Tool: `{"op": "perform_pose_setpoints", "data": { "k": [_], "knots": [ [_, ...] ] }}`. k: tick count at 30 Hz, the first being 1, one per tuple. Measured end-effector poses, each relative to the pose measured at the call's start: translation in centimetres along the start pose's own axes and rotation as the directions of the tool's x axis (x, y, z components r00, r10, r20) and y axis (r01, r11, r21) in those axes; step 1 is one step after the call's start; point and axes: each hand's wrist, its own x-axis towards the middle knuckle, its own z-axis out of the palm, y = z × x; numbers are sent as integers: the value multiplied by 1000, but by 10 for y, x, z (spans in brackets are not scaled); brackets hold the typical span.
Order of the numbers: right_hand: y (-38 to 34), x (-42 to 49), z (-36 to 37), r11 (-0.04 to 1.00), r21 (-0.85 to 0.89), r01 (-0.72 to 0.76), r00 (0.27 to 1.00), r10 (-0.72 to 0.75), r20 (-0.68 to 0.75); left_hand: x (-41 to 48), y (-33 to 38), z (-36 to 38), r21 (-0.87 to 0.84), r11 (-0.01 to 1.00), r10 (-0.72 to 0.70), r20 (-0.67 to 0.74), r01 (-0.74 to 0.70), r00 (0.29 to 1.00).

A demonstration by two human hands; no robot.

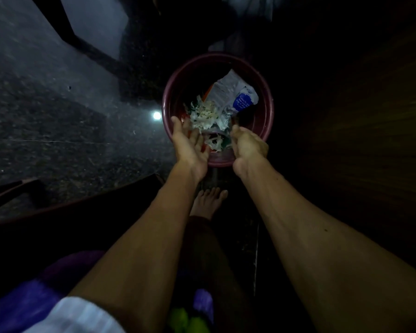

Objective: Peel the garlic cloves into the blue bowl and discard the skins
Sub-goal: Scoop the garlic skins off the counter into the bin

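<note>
Skins (205, 116) lie in a pale, papery heap inside the bin (265, 131), toward its near rim, with a crumpled wrapper (235, 94) at the far side. This looks like the discard step! The left hand (190, 145) hangs over the near rim, palm up, fingers straight and spread, nothing on it. The right hand (249, 146) hovers just beside it over the same rim, knuckles up, fingers bent toward the heap; it's too dark to tell whether scraps cling inside. The bin stands on the floor (46, 116), a bare foot (208, 200) near it. No bowl or cloves in sight. Next, I reckon: brush the palms together over the bin so stuck flakes drop in.
</note>
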Motion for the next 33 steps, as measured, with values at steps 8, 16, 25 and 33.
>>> {"op": "perform_pose_setpoints", "data": {
  "k": [8, 16, 25, 33],
  "knots": [
    [-16, -13, -20, 891, 364, -272, 904, 107, 413, -30, -3, 5, -16, 1000, 5, 37, -4, 999],
    [-26, -81, -63, 875, 412, -256, 897, 56, 438, -115, -3, 10, -14, 999, 34, 101, -32, 994],
    [-25, -240, -165, 769, 546, -333, 869, 26, 494, -279, 1, -4, 17, 999, 41, 157, -44, 987],
    [-48, -373, -254, 668, 669, -325, 865, -76, 496, -424, -2, 13, 58, 997, 38, 274, -56, 961]
  ]
}}
